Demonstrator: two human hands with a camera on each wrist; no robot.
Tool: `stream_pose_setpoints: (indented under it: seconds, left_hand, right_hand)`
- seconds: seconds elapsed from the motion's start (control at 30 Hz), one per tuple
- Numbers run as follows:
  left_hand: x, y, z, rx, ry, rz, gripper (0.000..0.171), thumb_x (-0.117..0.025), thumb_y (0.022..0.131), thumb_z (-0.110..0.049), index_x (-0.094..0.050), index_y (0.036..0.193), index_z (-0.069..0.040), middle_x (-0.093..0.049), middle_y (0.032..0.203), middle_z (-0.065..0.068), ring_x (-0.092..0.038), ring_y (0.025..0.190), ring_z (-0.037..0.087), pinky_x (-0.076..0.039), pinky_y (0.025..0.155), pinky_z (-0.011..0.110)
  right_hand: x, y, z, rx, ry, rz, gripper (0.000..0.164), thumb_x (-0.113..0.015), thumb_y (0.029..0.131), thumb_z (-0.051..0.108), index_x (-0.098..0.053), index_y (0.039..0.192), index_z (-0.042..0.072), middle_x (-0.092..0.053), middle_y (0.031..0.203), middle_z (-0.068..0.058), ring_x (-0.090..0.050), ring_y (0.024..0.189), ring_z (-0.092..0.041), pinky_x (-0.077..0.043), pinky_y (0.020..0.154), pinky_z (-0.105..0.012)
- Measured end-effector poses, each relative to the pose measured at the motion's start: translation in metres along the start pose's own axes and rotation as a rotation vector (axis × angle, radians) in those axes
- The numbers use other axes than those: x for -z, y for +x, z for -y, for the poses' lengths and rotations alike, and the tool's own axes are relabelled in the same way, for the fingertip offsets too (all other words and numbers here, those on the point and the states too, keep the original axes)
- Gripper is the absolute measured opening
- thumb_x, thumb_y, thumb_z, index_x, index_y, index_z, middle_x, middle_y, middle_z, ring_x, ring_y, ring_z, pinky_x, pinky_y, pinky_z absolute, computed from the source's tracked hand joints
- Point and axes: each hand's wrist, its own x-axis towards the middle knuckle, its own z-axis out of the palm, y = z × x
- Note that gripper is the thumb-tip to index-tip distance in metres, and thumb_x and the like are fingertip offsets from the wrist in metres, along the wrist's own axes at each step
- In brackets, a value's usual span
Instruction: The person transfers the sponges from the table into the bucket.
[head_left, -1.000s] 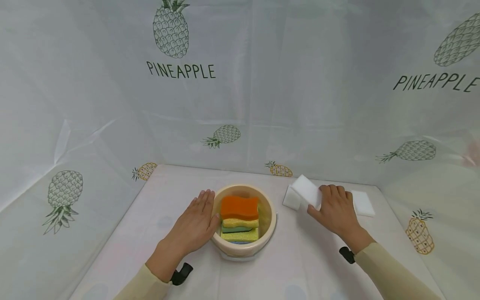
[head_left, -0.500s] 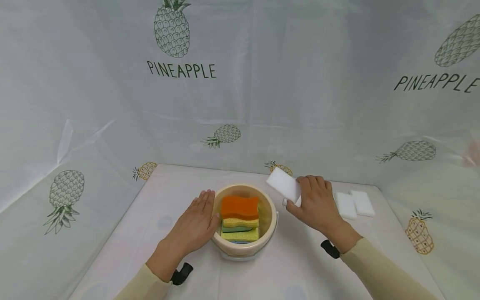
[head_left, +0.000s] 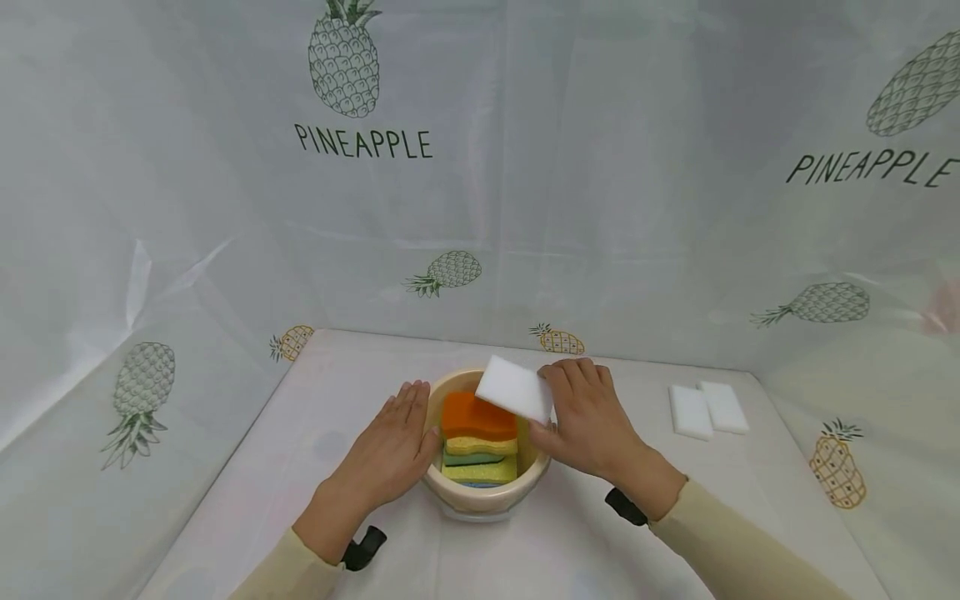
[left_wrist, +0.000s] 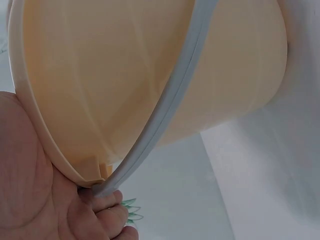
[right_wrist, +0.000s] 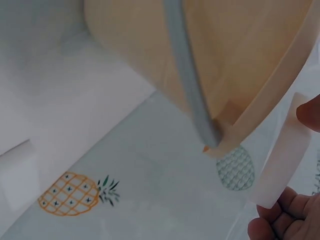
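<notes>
A cream bucket (head_left: 542, 471) with a grey handle (left_wrist: 167, 95) stands on the table. Inside it, an orange sponge (head_left: 478, 415) tops a pile of yellow, green and blue sponges (head_left: 480, 472). My left hand (head_left: 386, 446) rests on the bucket's left rim, fingers straight and together. Between thumb and fingers, my right hand (head_left: 588, 417) pinches a white sponge (head_left: 514, 388), tilted over the right side of the bucket and overlapping the orange sponge in the head view. From the right wrist, that white sponge (right_wrist: 282, 155) shows edge-on beside the rim.
Two more white sponges, a nearer one (head_left: 691, 412) and a farther one (head_left: 724, 407), lie side by side on the table at the right. A pale sheet printed with pineapples (head_left: 555, 208) hangs behind and at the sides of the table (head_left: 360, 350).
My right hand has lifted the white sponge and carried it left from the right side of the table to over the bucket. The left hand has stayed at the rim.
</notes>
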Motion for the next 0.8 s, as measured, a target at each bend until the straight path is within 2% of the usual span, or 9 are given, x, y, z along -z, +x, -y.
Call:
stream_pose_setpoints:
  seconds: [0.3, 0.57, 0.8]
  left_hand:
    - [0.000, 0.000, -0.001, 0.008, -0.003, 0.004, 0.068, -0.043, 0.111, -0.034, -0.028, 0.163, 0.007, -0.031, 0.171, 0.022, -0.025, 0.161, 0.038, -0.024, 0.131, 0.054]
    - [-0.001, 0.001, 0.000, 0.011, -0.009, 0.004, 0.068, -0.044, 0.111, -0.034, -0.027, 0.163, 0.007, -0.031, 0.170, 0.022, -0.025, 0.161, 0.038, -0.025, 0.131, 0.053]
    - [0.000, -0.001, -0.001, 0.011, -0.004, -0.003, 0.069, -0.045, 0.111, -0.034, -0.028, 0.163, 0.007, -0.032, 0.170, 0.022, -0.027, 0.160, 0.038, -0.026, 0.131, 0.053]
  right_hand:
    - [-0.005, -0.002, 0.021, 0.069, 0.041, 0.051, 0.054, -0.073, 0.080, 0.039, -0.061, 0.122, 0.007, -0.062, 0.116, -0.007, -0.053, 0.109, -0.027, -0.042, 0.091, -0.045]
    - [-0.010, -0.005, 0.030, 0.131, 0.063, 0.091, 0.053, -0.070, 0.076, 0.037, -0.061, 0.120, 0.010, -0.061, 0.115, -0.002, -0.053, 0.105, -0.023, -0.043, 0.090, -0.041]
    - [-0.014, -0.007, 0.034, 0.183, 0.050, 0.123, 0.054, -0.070, 0.076, 0.041, -0.062, 0.121, 0.013, -0.062, 0.116, 0.000, -0.053, 0.105, -0.021, -0.045, 0.090, -0.041]
